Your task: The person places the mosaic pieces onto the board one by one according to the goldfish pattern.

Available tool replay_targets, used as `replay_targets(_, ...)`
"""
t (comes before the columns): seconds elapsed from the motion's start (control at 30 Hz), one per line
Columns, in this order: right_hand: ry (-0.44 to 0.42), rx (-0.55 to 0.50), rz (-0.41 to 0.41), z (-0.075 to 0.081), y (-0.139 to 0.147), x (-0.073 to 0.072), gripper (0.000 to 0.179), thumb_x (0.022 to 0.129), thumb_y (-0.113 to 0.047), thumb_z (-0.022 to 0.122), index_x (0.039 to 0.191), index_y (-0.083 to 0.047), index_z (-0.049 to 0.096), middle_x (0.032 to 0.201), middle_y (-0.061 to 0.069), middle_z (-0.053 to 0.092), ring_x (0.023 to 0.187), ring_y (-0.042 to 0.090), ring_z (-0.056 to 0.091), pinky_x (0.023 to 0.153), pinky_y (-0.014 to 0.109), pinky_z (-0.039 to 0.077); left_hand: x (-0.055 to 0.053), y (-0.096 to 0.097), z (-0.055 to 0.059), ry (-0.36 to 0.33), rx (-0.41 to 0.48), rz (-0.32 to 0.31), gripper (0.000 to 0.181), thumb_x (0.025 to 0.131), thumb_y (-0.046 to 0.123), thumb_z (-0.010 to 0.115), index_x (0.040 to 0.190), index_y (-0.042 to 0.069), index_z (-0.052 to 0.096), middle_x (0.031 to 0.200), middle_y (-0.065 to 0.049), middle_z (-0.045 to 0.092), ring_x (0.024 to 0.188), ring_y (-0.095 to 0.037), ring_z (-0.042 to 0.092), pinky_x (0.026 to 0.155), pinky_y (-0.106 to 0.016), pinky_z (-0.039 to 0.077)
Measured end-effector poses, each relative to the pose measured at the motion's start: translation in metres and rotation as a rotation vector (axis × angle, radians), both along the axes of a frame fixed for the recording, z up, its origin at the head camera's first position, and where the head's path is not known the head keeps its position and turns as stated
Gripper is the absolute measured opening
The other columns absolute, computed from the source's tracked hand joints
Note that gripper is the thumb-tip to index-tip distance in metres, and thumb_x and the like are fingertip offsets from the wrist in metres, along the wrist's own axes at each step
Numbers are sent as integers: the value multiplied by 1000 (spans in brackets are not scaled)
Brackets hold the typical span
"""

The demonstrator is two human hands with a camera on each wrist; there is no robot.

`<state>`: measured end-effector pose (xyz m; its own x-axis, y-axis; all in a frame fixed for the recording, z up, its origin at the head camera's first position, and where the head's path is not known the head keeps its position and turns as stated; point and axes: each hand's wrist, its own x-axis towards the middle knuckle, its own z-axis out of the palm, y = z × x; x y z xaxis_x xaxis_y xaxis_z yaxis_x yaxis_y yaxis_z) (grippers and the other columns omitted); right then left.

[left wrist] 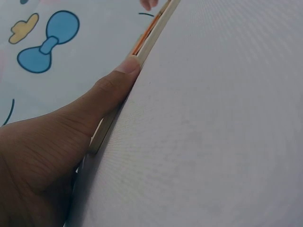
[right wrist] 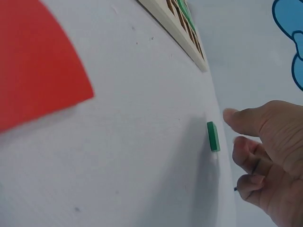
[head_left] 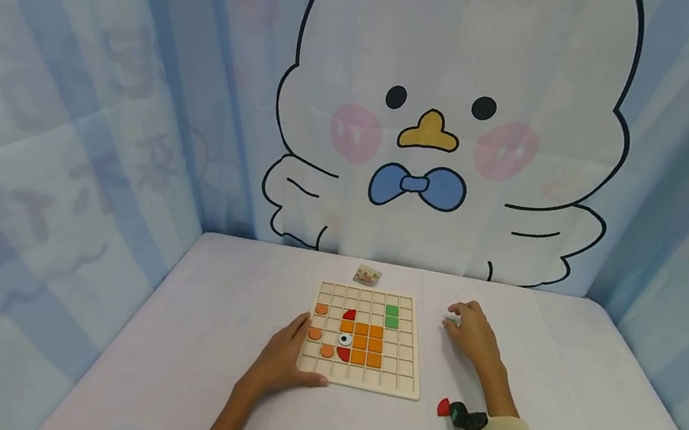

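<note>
A light wooden grid board (head_left: 398, 383) lies on the table, bearing orange squares, orange discs, red quarter-round pieces, green squares and one eye piece. My left hand (head_left: 283, 359) holds its near left corner, the thumb along the near edge and the fingers at the left side. In the left wrist view the thumb of that hand (left wrist: 75, 111) presses the board's edge (left wrist: 156, 35). Right of the board, my right hand (head_left: 476, 337) hovers with thumb and fingertips apart. Close to them, a small green piece (right wrist: 213, 137) lies on the table, untouched.
A red quarter-round piece (head_left: 443, 407) lies near the right wrist camera (head_left: 466, 418). Behind the board is a small patterned packet or card (head_left: 367, 275). A printed curtain (head_left: 420, 231) stands at the table's back edge.
</note>
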<state>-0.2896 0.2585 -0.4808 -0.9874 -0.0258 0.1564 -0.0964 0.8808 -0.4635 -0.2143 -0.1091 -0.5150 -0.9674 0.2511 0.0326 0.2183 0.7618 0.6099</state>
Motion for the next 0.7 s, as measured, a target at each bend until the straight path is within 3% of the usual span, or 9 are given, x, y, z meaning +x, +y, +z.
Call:
replay_targets(0.13,-47,12,-40,-3,2,1,30,91,-14,68,115,4,65,117,27,56,101,37,59,89,52,51,0,0,-2,7,-2,-1,125,63,69,78,156,8,21,162,-12,21,144,-35,31,114,-56,33)
replay_targets(0.47,-54,9,-8,-8,5,1,25,88,-8,70,109,3,67,111,23,59,97,34,60,84,51,51,0,0,-2,12,-6,-3,124,63,68,79,156,7,22,162,-12,22,144,-36,31,113,-56,33)
replay_targets(0.7,-39,62,13,-8,6,1,22,88,-11,71,105,1,66,108,19,59,92,31,61,77,48,52,0,1,0,9,-8,1,125,63,68,78,156,7,22,162,-13,21,144,-35,31,114,-55,33)
